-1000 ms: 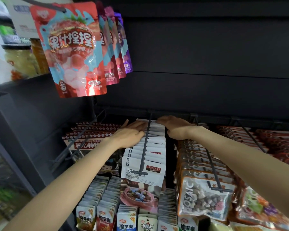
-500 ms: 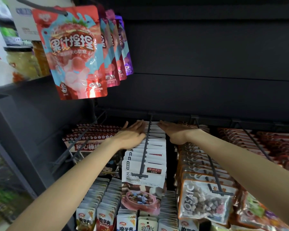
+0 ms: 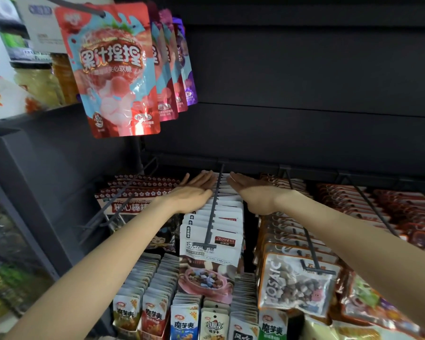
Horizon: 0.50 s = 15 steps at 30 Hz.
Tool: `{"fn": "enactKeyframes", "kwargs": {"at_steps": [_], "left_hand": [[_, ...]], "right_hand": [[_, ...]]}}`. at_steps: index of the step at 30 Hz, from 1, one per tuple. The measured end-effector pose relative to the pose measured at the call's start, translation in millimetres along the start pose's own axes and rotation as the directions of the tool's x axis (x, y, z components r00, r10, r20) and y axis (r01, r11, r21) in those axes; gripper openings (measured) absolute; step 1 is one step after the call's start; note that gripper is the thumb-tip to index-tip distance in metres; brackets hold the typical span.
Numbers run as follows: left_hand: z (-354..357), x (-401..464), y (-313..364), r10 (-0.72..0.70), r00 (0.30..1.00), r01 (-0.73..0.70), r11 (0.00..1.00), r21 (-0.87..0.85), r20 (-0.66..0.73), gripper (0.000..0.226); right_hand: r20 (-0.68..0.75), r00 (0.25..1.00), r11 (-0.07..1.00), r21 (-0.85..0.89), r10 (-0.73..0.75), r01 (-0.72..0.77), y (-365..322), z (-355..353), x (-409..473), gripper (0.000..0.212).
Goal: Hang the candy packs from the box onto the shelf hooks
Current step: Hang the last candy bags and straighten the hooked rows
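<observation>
Both my hands lie flat on the row of candy packs at the back of the hook.

My left hand (image 3: 193,192) and right hand (image 3: 254,195) rest with fingers straight and together, one on each side of the dark shelf hook (image 3: 212,204), pressing on the tops of the white candy packs (image 3: 210,244) strung along it. Neither hand holds anything. The front pack hangs at the hook's tip. Red strawberry pouches (image 3: 111,69) hang above left, and clear mosaic-candy bags (image 3: 296,283) hang on the hook to the right.
</observation>
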<state>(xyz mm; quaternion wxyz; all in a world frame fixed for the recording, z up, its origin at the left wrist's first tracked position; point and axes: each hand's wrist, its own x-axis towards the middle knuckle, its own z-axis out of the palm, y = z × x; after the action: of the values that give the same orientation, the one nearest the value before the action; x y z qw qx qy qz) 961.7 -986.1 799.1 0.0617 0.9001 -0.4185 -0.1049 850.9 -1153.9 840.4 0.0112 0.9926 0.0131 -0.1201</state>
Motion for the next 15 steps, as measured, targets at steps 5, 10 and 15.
{"fn": "enactKeyframes", "kwargs": {"at_steps": [5, 10, 15], "left_hand": [[0, -1, 0, 0.001, 1.000, 0.000, 0.999, -0.037, 0.011, 0.049], [2, -1, -2, -0.011, 1.000, 0.012, 0.999, -0.048, 0.018, 0.050], [0, -4, -2, 0.001, 1.000, -0.001, 1.000, 0.007, -0.029, 0.050]], "right_hand": [[0.076, 0.997, 0.998, -0.053, -0.014, 0.018, -10, 4, -9, 0.080], [0.112, 0.994, 0.995, -0.099, 0.018, -0.007, -16, 2, -14, 0.078], [-0.002, 0.999, 0.992, -0.123, -0.041, 0.040, -14, 1, -26, 0.072]]}}
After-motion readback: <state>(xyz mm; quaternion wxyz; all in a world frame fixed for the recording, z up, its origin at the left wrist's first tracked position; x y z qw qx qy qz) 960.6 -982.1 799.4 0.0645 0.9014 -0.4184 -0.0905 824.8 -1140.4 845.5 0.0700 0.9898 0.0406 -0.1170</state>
